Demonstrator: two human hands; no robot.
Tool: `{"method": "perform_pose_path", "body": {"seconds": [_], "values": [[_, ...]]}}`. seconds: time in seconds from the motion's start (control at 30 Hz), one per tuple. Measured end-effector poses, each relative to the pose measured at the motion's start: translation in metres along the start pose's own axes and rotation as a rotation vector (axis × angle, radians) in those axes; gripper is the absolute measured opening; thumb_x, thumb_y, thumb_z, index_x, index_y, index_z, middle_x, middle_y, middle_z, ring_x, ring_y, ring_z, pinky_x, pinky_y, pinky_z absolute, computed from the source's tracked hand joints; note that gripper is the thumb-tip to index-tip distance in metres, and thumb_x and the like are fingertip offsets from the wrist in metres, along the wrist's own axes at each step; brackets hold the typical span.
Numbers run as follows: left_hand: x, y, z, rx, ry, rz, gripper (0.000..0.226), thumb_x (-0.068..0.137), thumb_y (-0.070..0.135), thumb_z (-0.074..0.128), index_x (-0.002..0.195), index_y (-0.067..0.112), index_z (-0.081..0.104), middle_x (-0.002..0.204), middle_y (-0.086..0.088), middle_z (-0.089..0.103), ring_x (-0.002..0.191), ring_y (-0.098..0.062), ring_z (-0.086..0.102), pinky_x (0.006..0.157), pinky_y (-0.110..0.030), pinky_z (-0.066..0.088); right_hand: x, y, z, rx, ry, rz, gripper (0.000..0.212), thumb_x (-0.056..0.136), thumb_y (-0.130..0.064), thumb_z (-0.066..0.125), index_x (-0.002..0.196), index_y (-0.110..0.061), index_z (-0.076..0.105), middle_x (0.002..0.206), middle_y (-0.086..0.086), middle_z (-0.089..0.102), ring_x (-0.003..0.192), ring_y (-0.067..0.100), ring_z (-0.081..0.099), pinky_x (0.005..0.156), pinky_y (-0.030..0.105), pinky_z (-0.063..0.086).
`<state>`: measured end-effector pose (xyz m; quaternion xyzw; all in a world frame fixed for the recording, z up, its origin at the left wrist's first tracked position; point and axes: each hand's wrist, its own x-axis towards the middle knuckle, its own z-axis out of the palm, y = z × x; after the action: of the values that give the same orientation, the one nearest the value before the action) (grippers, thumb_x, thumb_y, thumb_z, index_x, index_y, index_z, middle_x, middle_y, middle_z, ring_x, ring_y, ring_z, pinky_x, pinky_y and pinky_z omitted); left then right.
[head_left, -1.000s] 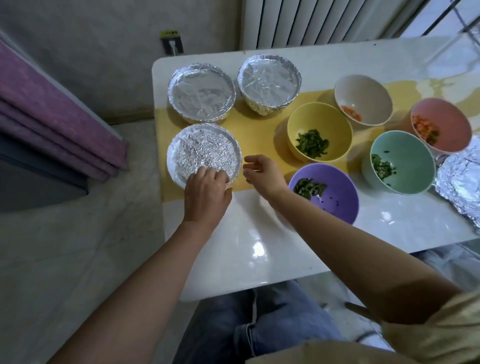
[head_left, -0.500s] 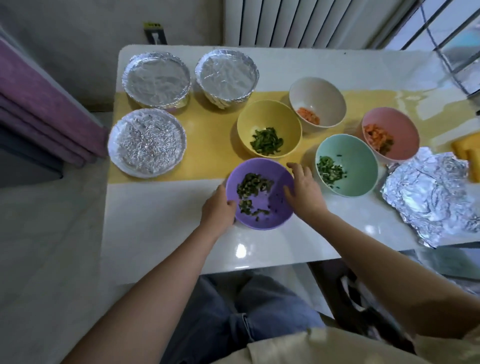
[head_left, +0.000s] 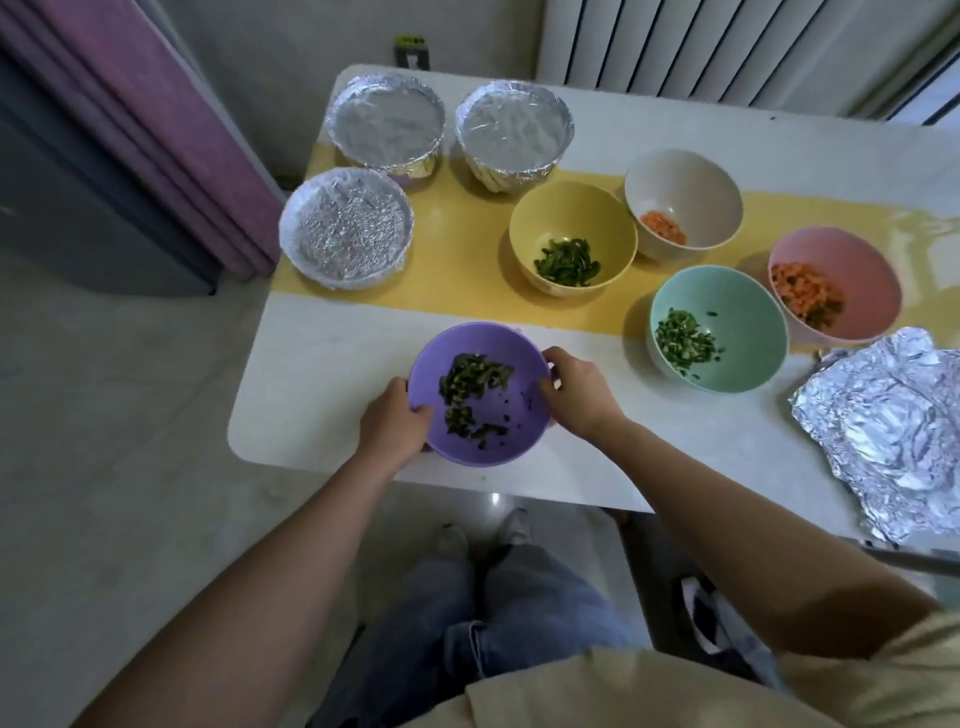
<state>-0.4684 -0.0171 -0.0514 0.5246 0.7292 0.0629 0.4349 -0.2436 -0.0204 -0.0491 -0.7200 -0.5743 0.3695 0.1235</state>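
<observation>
The white table (head_left: 322, 374) has the purple bowl (head_left: 517, 415) at its near edge, toward the left corner. The left hand (head_left: 392, 423) grips its left rim, the right hand (head_left: 576, 397) its right rim (chopped greens (head_left: 470, 379) lie inside).

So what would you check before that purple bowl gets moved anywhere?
1. Left hand grips the purple bowl rim: ok.
2. Right hand grips the opposite rim: ok.
3. Chopped greens lie low inside the bowl: ok.
4. Bowl resting on the table or lifted: cannot tell; it is near the front edge.
5. Foil sheet lies free at the right: ok.
6. Mint bowl stands apart from the purple one: ok.
</observation>
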Motion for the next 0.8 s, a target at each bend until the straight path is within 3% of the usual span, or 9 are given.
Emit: {"method": "perform_pose_path", "body": {"seconds": [0.13, 0.23, 0.3, 0.43, 0.5, 0.63, 0.8], "values": [[-0.010, 0.007, -0.005, 0.046, 0.261, 0.157, 0.055, 0.092, 0.014, 0.054, 0.143, 0.004, 0.037, 0.136, -0.016, 0.050, 0.124, -0.034, 0.049, 0.099, -0.040, 0.039, -0.010, 0.006, 0.006, 0.204, -0.013, 0.073, 0.028, 0.096, -0.020, 0.052, 0.123, -0.011, 0.056, 0.102, 0.010, 0.063, 0.062, 0.026, 0.068, 0.054, 0.030, 0.056], [-0.019, 0.014, 0.000, 0.080, 0.420, 0.435, 0.048, 0.087, 0.003, 0.053, 0.134, 0.004, 0.048, 0.127, -0.014, 0.053, 0.112, -0.033, 0.055, 0.092, -0.044, 0.045, -0.024, 0.014, 0.007, 0.289, 0.038, 0.079, 0.030, 0.097, -0.025, 0.055, 0.124, -0.013, 0.057, 0.099, 0.009, 0.066, 0.076, 0.025, 0.068, 0.064, 0.036, 0.060], [-0.024, 0.033, 0.008, 0.073, 0.313, 0.563, 0.038, 0.090, 0.004, 0.050, 0.127, 0.010, 0.054, 0.112, -0.005, 0.063, 0.097, -0.024, 0.061, 0.081, -0.036, 0.047, -0.037, 0.023, 0.004, 0.362, 0.105, 0.081, 0.028, 0.097, -0.021, 0.055, 0.123, -0.012, 0.059, 0.096, 0.010, 0.067, 0.078, 0.021, 0.068, 0.066, 0.036, 0.060], [-0.038, 0.083, 0.041, 0.167, -0.186, 0.698, 0.026, 0.096, 0.012, 0.044, 0.108, 0.022, 0.065, 0.089, 0.005, 0.072, 0.082, -0.013, 0.066, 0.078, -0.035, 0.054, -0.067, 0.055, -0.021, 0.396, 0.235, 0.142, 0.019, 0.097, -0.010, 0.051, 0.106, -0.007, 0.067, 0.085, 0.011, 0.070, 0.067, 0.021, 0.067, 0.067, 0.035, 0.059], [-0.044, 0.105, 0.065, 0.215, -0.374, 0.714, 0.026, 0.095, 0.013, 0.045, 0.102, 0.025, 0.067, 0.089, 0.006, 0.073, 0.080, -0.012, 0.067, 0.080, -0.036, 0.055, -0.081, 0.078, -0.038, 0.367, 0.287, 0.189, 0.021, 0.096, -0.008, 0.049, 0.102, -0.007, 0.069, 0.081, 0.009, 0.070, 0.065, 0.021, 0.067, 0.068, 0.036, 0.059], [-0.053, 0.144, 0.121, 0.335, -0.577, 0.704, 0.024, 0.095, 0.013, 0.045, 0.100, 0.023, 0.067, 0.099, -0.001, 0.073, 0.082, -0.016, 0.063, 0.079, -0.032, 0.053, -0.101, 0.136, -0.068, 0.357, 0.404, 0.299, 0.023, 0.094, -0.006, 0.048, 0.099, -0.011, 0.069, 0.080, 0.005, 0.069, 0.065, 0.017, 0.067, 0.071, 0.039, 0.059], [-0.055, 0.188, 0.189, 0.367, -0.708, 0.579, 0.022, 0.096, 0.014, 0.045, 0.108, 0.018, 0.064, 0.108, -0.006, 0.069, 0.088, -0.020, 0.065, 0.086, -0.034, 0.052, -0.107, 0.210, -0.101, 0.132, 0.466, 0.329, 0.025, 0.093, -0.009, 0.054, 0.114, -0.014, 0.067, 0.117, 0.007, 0.058, 0.104, 0.024, 0.060, 0.091, 0.040, 0.048]]}}
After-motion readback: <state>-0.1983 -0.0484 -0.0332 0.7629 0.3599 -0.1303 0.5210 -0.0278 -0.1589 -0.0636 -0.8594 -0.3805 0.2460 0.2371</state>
